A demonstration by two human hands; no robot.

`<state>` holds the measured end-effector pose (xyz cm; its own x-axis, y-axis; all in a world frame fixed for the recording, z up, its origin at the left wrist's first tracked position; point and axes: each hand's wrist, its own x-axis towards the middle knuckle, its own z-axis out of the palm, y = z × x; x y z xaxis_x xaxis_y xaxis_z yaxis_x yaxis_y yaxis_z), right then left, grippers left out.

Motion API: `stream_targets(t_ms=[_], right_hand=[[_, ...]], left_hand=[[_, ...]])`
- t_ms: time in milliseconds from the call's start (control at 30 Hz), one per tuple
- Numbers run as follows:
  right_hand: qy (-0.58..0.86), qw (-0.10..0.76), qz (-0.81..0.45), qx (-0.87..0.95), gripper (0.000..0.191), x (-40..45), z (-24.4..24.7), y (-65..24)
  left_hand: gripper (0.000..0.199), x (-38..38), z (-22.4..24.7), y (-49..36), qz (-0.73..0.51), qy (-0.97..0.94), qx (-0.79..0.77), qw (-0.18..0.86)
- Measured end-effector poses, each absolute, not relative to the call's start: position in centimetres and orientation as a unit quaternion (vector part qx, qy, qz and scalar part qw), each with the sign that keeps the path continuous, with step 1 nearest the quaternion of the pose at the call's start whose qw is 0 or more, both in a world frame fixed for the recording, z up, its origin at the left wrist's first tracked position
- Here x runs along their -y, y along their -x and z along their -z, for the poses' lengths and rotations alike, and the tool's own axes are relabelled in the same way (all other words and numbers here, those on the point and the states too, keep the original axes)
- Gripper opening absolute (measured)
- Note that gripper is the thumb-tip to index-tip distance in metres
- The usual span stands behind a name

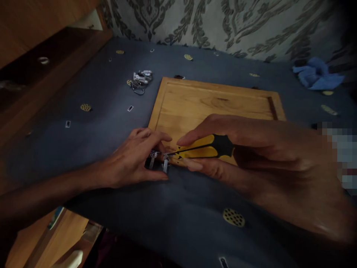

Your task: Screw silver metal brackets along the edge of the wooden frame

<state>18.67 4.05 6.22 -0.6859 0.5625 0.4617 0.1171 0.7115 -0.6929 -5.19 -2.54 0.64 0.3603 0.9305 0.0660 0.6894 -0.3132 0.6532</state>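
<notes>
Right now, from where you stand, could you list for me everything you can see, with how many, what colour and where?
screwdriver: 1, yellow and black, over the board's near edge
hinge parts: count unclear, silver, at the board's near left corner
wooden board: 1, light brown, centre
metal hardware: small cluster, silver, beyond the board's left side
blue cloth: 1, blue, far right
tabletop: 1, dark blue with yellow and white marks, under the board
wallpaper: 1 stretch, pale with dark leaf pattern, back
wooden furniture: count unclear, brown, left
left hand: 1, bare, around the hinge parts
right hand: 1, bare, its grip on the screwdriver
</notes>
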Motion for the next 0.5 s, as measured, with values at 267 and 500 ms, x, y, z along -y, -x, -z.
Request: stream_targets(t_ms=[267,500], right_hand=[[0.191,0.376,-0.351,0.836,0.010,-4.1,-6.3,-18.1],[0.313,0.424,-0.293,0.797,0.011,-3.7,-6.9,-18.7]], left_hand=[[0.062,2.6,-0.4,5.3,-0.222,-0.786,-0.521,0.248],[0.054,2.7,-1.2,5.1,-0.219,-0.776,-0.525,0.272]])
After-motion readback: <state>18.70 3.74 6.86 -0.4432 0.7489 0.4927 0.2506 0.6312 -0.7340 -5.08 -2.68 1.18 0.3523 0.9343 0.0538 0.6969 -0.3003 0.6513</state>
